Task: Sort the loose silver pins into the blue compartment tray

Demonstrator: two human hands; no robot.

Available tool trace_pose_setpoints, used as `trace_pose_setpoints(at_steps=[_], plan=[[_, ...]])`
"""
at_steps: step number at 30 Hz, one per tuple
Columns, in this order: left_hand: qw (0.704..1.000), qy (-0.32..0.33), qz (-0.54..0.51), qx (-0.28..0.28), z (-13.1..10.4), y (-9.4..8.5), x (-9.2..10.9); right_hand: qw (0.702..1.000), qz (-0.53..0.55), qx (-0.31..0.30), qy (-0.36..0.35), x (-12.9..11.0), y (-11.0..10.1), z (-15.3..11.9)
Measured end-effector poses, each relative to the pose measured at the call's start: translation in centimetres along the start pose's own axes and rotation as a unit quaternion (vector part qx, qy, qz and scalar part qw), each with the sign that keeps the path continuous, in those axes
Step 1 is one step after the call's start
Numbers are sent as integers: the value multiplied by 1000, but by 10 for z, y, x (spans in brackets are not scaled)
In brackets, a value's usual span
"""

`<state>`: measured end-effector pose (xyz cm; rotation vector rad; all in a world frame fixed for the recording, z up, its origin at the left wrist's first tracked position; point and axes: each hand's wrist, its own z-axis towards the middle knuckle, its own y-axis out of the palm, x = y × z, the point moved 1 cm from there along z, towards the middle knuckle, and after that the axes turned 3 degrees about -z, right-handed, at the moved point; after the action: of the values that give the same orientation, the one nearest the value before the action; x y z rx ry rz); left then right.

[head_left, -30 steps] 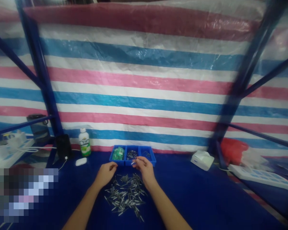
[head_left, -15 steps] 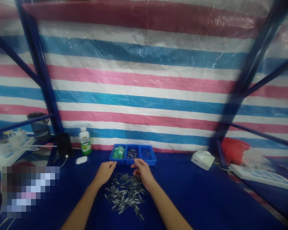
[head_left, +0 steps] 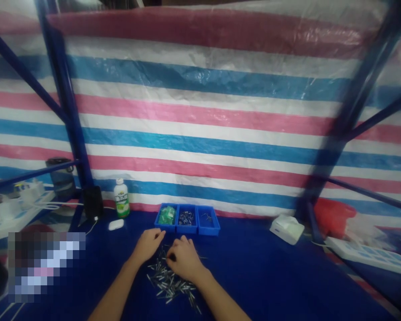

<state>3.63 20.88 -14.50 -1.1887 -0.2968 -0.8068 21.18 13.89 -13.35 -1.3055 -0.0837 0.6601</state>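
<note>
A loose pile of thin silver metal pins [head_left: 172, 285] lies on the blue table. My right hand [head_left: 185, 259] is over the upper part of this pile, its fingers curled down among the pins; whatever its fingertips grip is hidden. At the pile's upper left, my left hand [head_left: 149, 244] rests with fingers bent together, and I cannot make out anything held in them. Just beyond both hands stand three joined blue bins: the left bin [head_left: 160, 228] has green packets [head_left: 167, 215], the middle bin [head_left: 186, 229] many small metal pieces, the right bin [head_left: 208, 230] a few.
A white-and-green bottle [head_left: 121, 198], a white case [head_left: 116, 224] and a black device [head_left: 92, 203] stand at the back left. Toward the right are a tissue pack [head_left: 287, 228], a red bag [head_left: 334, 216] and a power strip [head_left: 370, 255]. Blue frame posts flank a striped sheet.
My right hand has moved from just in front of the bins down and left onto the pins, and its fingers have curled. My left hand stays about where it was. The view has shifted slightly.
</note>
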Motion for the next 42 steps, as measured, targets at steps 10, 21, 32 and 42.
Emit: trace_pose_setpoints(at_steps=[10, 21, 32, 42], plan=[[998, 18, -52, -17, -4, -5, 13, 995, 59, 76, 39, 6, -10, -2], [979, 45, -149, -129, -12, 4, 35, 975, 129, 170, 57, 19, -17, 0], [961, -4, -243, -133, -7, 4, 30, 914, 358, 180, 57, 29, -10, 8], [949, 7, -273, -159, -9, 3, 33, 859, 484, 145, 80, 30, -7, 5]])
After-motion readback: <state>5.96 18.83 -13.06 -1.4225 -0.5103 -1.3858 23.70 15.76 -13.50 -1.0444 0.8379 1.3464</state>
